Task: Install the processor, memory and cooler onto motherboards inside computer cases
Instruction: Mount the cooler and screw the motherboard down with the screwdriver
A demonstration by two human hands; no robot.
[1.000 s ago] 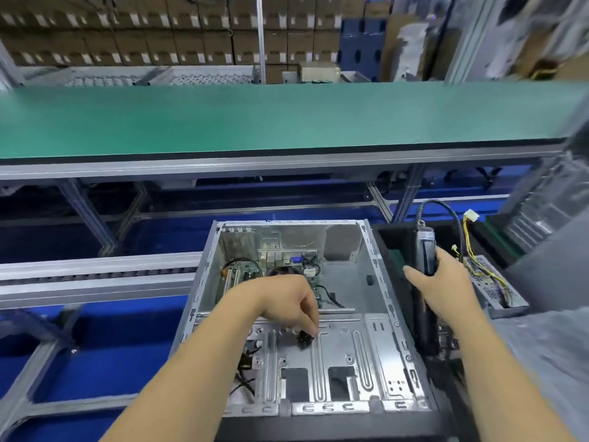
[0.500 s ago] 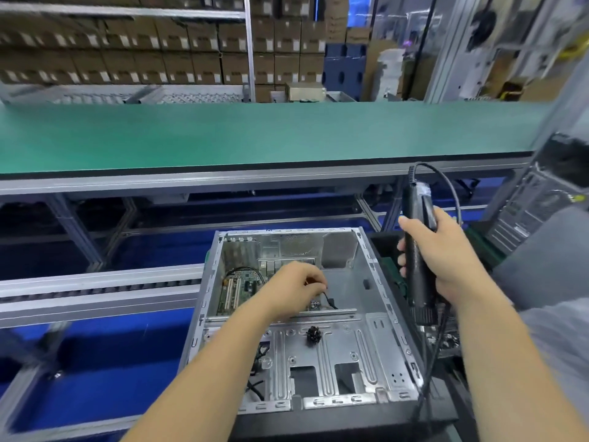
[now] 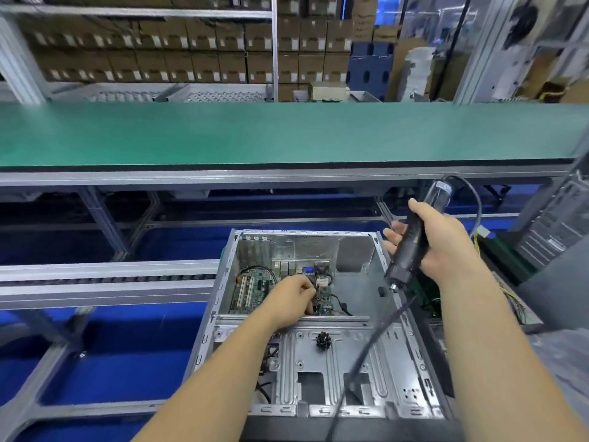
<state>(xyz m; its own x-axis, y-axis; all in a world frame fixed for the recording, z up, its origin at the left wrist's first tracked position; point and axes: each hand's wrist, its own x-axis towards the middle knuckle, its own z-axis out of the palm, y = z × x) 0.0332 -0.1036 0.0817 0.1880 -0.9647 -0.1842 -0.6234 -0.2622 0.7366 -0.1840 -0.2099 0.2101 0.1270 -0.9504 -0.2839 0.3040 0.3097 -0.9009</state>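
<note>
Step in hand: most likely screwing a part down onto the motherboard (image 3: 255,290), going by the tool held ready.
Computer case (image 3: 357,368): lying open on its side, close to the body, with the green board deep in its far half.
Left hand (image 3: 291,299): reaching into the case, resting over the middle of the motherboard.
Left fingers (image 3: 308,293): curled, tips down by some small part on the board; too hidden to tell if pinching it or only touching it.
Right hand (image 3: 436,242): up in the air over the right wall of the case, wrapped tight around the black electric screwdriver (image 3: 411,244).
Screwdriver tip: pointing down and left toward the inside of the case, well apart from the board.
Screwdriver cord (image 3: 360,358): hanging down across the near metal plate of the case.
Small black knob (image 3: 323,340): sitting loose-looking on the near metal plate, just behind the left wrist, touched by neither hand.
Next move needs: bringing the tip down to the spot by the left fingers, standing it straight on the screw, keeping the part from sliding.
Care needed: keeping the cord and the tip away from the thin wires (image 3: 338,301) on the board.
</note>
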